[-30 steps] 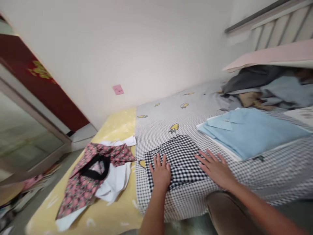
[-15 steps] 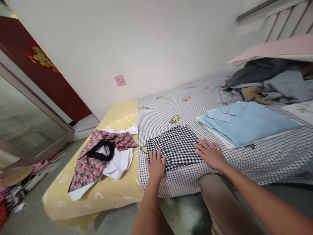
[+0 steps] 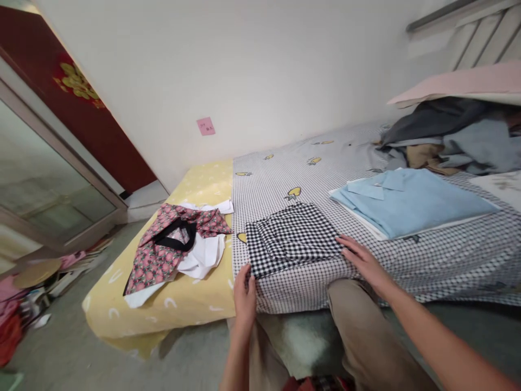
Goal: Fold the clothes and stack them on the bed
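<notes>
A folded black-and-white checked garment (image 3: 295,239) lies near the front edge of the bed, with wrinkles across its middle. At its near left corner is my left hand (image 3: 245,297), fingers slightly bent and apart, holding nothing. My right hand (image 3: 368,266) is open by the garment's right edge, its fingers stretched toward that side. Whether the fingertips touch the cloth is hard to tell. Right of the garment rests a folded light blue shirt (image 3: 419,201) with its collar up front, on top of something white.
A pink floral garment with black trim (image 3: 152,260) and white cloth (image 3: 203,255) lie on the yellow sheet (image 3: 195,315). Dark and grey clothes (image 3: 451,127) are heaped at the back right, below a pink board-like piece (image 3: 468,81). Several items lie on the floor at left.
Both hands have moved off the top of the checked garment: the left back to its near left corner, the right outward to its right edge. The view has shifted slightly.
</notes>
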Demonstrator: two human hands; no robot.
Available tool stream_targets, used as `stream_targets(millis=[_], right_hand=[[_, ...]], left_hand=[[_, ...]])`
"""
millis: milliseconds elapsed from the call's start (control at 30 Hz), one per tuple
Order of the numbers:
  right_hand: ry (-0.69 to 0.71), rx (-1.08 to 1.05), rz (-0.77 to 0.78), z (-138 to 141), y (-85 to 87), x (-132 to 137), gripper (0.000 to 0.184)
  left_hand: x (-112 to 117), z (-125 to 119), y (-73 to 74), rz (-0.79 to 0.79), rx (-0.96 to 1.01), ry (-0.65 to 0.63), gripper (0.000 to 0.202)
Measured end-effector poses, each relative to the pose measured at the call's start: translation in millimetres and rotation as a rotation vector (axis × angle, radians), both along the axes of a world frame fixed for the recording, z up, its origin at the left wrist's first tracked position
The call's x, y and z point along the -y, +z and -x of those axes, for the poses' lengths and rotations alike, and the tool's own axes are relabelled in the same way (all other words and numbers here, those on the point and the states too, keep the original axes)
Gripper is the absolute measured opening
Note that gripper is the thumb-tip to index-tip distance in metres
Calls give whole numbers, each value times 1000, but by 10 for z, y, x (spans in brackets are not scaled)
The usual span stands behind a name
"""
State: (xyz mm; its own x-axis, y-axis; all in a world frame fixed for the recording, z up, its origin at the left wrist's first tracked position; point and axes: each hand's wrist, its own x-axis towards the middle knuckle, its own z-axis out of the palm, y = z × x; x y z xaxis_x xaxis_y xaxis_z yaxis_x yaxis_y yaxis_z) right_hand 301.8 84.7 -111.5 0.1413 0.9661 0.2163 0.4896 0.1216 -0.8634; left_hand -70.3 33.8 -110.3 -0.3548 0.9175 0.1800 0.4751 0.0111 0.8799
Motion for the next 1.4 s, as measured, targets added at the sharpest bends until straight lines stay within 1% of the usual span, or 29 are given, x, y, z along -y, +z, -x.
stream_targets(millis=[33, 100, 233, 300, 367, 433, 533, 600, 733, 867, 1167, 1267, 1400], right_hand=[[-24, -117, -20, 16, -15, 87, 49], [-125, -338, -40, 54, -64, 250, 48], [-352, -677, 1, 134, -202, 528, 54], [-366, -802, 61, 188, -235, 640, 50], [-301, -883, 149, 269, -209, 725, 38], [-168, -920, 278, 379, -132, 784, 29], [8, -933, 446, 567, -12, 837, 29], [71, -923, 500, 679, 11, 865, 32], [134, -905, 543, 817, -90, 917, 34], [185, -957, 564, 863, -197, 928, 38], [203, -1029, 604, 881, -235, 912, 38], [214, -1013, 621, 900, -270, 908, 39], [233, -973, 627, 913, -296, 912, 40]], left_hand=[[22, 9, 1, 17, 48, 24, 39], [50, 30, 16, 55, 101, 65, 39], [77, 73, 78, 136, 234, 105, 35], [82, 72, 115, 175, 302, 108, 33], [79, 42, 151, 221, 376, 114, 35], [64, -13, 184, 279, 459, 123, 39], [26, -109, 245, 366, 572, 137, 48], [-3, -157, 301, 399, 620, 147, 51], [-47, -184, 423, 433, 652, 155, 50], [-76, -165, 491, 469, 638, 153, 46], [-86, -167, 524, 488, 664, 135, 49], [-72, -170, 534, 489, 682, 127, 46], [-59, -185, 552, 481, 715, 137, 36]])
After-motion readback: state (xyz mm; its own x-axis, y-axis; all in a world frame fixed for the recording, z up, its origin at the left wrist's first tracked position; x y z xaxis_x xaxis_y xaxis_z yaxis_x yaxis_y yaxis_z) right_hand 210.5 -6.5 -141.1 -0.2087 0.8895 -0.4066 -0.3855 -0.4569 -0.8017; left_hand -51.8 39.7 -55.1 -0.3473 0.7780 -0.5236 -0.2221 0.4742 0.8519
